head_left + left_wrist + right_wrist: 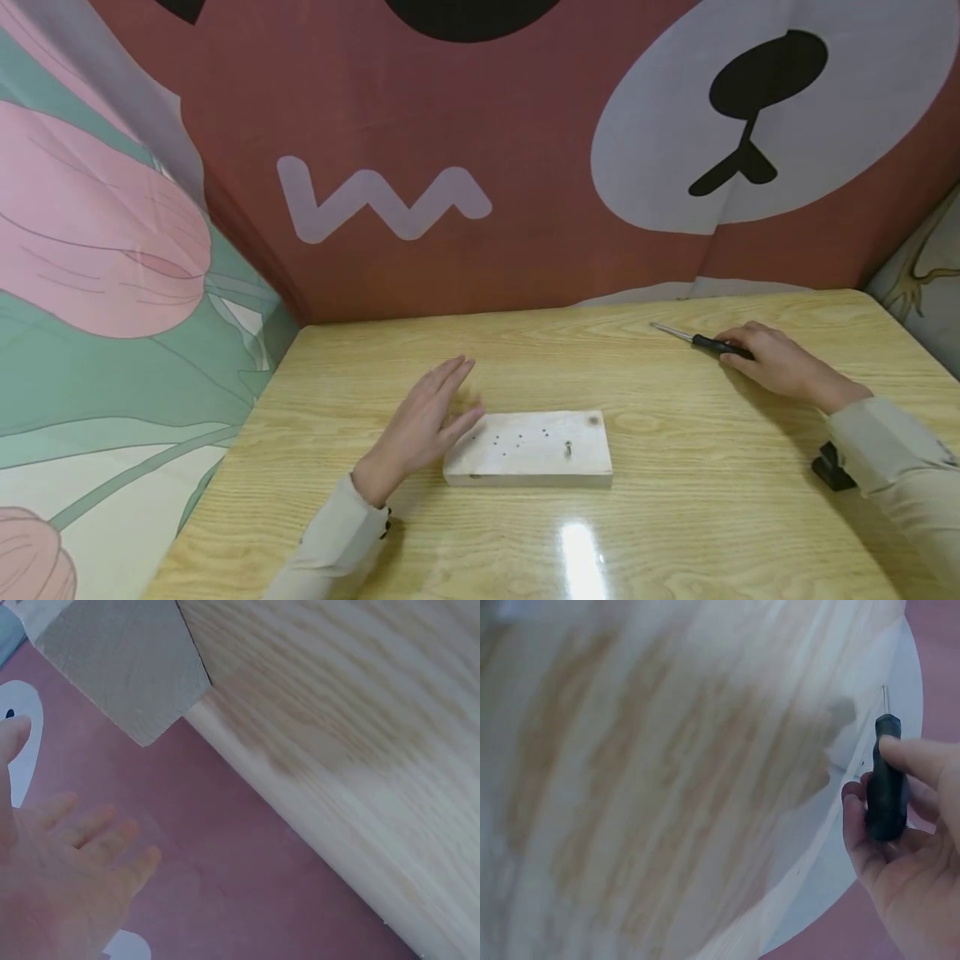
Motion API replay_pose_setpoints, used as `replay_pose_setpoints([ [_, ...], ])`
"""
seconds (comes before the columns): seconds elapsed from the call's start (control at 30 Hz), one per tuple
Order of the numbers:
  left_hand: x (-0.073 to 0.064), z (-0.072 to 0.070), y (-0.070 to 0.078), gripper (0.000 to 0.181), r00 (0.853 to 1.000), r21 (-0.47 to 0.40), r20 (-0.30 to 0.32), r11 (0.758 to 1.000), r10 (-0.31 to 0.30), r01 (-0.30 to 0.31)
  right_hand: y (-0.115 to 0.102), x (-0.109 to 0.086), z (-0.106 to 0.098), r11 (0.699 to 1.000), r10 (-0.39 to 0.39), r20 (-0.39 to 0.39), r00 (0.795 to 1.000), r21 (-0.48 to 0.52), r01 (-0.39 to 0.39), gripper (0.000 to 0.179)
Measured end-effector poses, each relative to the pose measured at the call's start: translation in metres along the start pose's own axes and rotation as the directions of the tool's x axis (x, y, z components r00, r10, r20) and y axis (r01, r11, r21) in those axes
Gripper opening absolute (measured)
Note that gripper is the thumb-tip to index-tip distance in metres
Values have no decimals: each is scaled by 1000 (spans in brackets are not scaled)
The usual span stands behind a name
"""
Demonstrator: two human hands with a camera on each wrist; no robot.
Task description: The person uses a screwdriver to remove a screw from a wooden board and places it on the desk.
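Note:
In the head view, my right hand (772, 360) grips a screwdriver (705, 342) by its black handle over the right part of the table, its metal shaft pointing left. The right wrist view shows the fingers and thumb curled round that handle (887, 784). My left hand (420, 425) is held with straight fingers over the left end of a pale wooden block (525, 467). Several small dark holes dot the block's top, and a screw (567, 449) stands up near its right end. In the left wrist view the left palm (67, 885) holds nothing.
A wood-grain table (675, 533) carries the block. A small black object (832, 468) lies by the right sleeve. Behind the table hangs a red printed cloth (525, 250), and a flowered cloth (135, 367) hangs at the left.

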State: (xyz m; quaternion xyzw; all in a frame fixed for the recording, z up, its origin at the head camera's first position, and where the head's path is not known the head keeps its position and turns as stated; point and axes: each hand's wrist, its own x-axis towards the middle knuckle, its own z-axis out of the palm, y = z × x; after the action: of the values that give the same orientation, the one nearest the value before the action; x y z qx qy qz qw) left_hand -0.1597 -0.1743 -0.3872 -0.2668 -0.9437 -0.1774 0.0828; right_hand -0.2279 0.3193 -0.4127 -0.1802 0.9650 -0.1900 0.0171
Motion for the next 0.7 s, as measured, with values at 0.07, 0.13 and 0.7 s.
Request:
replay_pose_setpoints([
  [0.07,-2,-1,0,69,1000,-9,9,1000,3,-3,-1,1,-1,1000,1,-8,1000,-6,-1,39],
  [0.13,-4,-3,0,70,1000,-24,17,1000,8,-8,-3,1,-2,1000,0,-24,1000,-12,0,37],
  [0.7,-16,-6,0,69,996,-104,87,994,-1,10,-22,-15,-11,999,-10,-210,978,43,19,36],
])
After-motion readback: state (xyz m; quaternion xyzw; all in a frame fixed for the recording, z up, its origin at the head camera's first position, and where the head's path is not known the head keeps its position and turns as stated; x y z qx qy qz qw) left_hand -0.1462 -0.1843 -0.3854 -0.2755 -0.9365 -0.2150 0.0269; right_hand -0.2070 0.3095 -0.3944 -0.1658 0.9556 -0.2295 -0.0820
